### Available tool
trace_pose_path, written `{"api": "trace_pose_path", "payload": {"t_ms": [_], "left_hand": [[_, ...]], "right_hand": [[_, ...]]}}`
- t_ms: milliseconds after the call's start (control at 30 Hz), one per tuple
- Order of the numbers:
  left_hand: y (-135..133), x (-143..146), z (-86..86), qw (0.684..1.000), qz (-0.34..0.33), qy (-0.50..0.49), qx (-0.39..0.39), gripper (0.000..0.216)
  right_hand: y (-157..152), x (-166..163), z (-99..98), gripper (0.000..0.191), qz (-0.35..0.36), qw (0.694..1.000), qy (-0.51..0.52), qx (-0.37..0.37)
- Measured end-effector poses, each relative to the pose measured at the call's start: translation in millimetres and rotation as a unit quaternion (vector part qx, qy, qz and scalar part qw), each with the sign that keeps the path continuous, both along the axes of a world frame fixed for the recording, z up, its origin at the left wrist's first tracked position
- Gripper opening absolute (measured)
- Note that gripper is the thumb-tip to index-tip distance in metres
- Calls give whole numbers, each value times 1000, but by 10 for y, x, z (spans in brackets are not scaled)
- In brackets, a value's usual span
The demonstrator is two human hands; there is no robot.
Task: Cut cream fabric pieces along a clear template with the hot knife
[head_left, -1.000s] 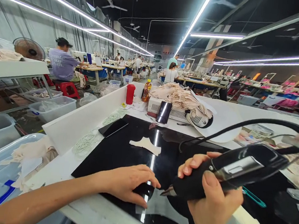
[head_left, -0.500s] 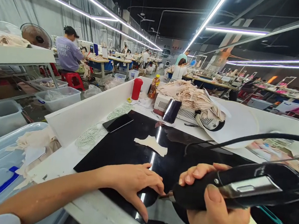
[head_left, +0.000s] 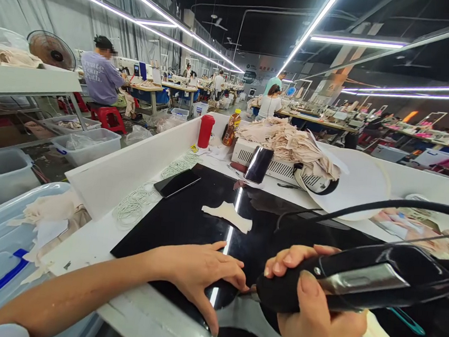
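Observation:
My right hand (head_left: 322, 326) is wrapped round a black corded power tool (head_left: 360, 279) with a silver strip along its body. Its short metal tip (head_left: 251, 293) points left and meets the glossy black sheet (head_left: 198, 229) beside my left fingertips. My left hand (head_left: 206, 273) rests on that sheet with thumb and fingers spread, holding nothing. Curved black edges border a pale area (head_left: 245, 316) under the tip; whether these are cuts or reflections, I cannot tell. Beyond my left hand lies a small cream fabric piece (head_left: 228, 215).
A black phone (head_left: 177, 183), pale green cord coils (head_left: 135, 206), a red cup (head_left: 206, 131) and a drink bottle (head_left: 232, 127) are on the table. Beige fabric pieces (head_left: 286, 142) are heaped on a vented white box. The tool's cable (head_left: 383, 205) arches at right. A teal clip-like item (head_left: 408, 321) lies right.
My right hand and the tool have shifted slightly left, with the tip staying by my left fingertips. My left hand stays almost in place, its thumb a little further left.

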State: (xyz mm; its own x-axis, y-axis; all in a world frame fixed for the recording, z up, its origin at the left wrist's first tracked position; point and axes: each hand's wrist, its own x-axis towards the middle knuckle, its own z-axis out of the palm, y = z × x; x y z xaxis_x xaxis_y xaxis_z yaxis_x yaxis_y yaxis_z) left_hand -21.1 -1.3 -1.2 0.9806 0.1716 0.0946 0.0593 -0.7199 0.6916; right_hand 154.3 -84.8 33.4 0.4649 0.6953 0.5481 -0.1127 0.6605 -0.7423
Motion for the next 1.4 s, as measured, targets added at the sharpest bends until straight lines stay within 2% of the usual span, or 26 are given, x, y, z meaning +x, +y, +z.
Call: {"api": "trace_pose_path", "payload": {"t_ms": [600, 800, 967, 1167, 1267, 1400], "left_hand": [[-39, -1, -58, 1000, 25, 7, -14, 90], [-41, 11, -77, 999, 34, 3, -3, 92], [-66, 7, -24, 999, 35, 13, 2, 92], [-86, 26, 48, 999, 31, 34, 0, 99], [-87, 28, 39, 999, 28, 26, 2, 97], [-81, 8, -27, 999, 38, 11, -7, 90]], "right_hand": [[-102, -32, -113, 30, 53, 998, -22, 23], [-132, -64, -90, 28, 40, 999, -15, -16], [-191, -164, -16, 29, 60, 998, 3, -2], [-221, -255, -62, 25, 86, 996, -14, 5], [-229, -286, -66, 20, 74, 997, -13, -18], [-208, -241, -53, 25, 77, 997, 15, -23]]}}
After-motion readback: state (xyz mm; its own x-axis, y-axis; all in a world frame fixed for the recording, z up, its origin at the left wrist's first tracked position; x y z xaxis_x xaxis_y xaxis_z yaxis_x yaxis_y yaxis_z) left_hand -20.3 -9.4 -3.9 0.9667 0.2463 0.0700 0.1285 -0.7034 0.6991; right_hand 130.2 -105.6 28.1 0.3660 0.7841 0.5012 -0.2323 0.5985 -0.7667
